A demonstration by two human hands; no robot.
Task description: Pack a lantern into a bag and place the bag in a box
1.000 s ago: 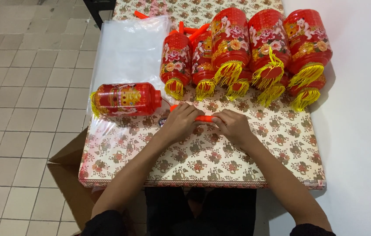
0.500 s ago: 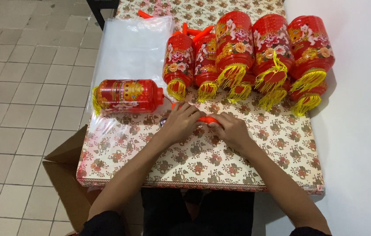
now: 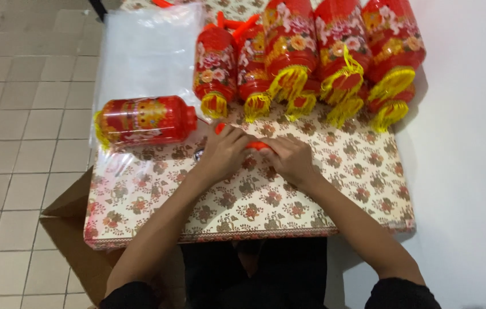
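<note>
- Mostly covered by left hand (image 3: 224,153) and right hand (image 3: 291,161): orange stick (image 3: 257,146), shape unclear
- Cut off at top edge: red lanterns (image 3: 334,51)
- Partly hidden under table (image 3: 266,200): cardboard box (image 3: 74,240)

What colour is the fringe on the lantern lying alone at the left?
Yellow fringe on the red lantern, seen in the head view.

Two bare forearms in view, left hand (image 3: 227,150) and right hand (image 3: 290,158), no gloves, rings, watch or bands visible. Sleeves are black and end at about the elbow on both arms; only their edges show at the bottom of the frame. Dark, black-looking clothing on the lap between the arms, detail too dim to tell.
</note>
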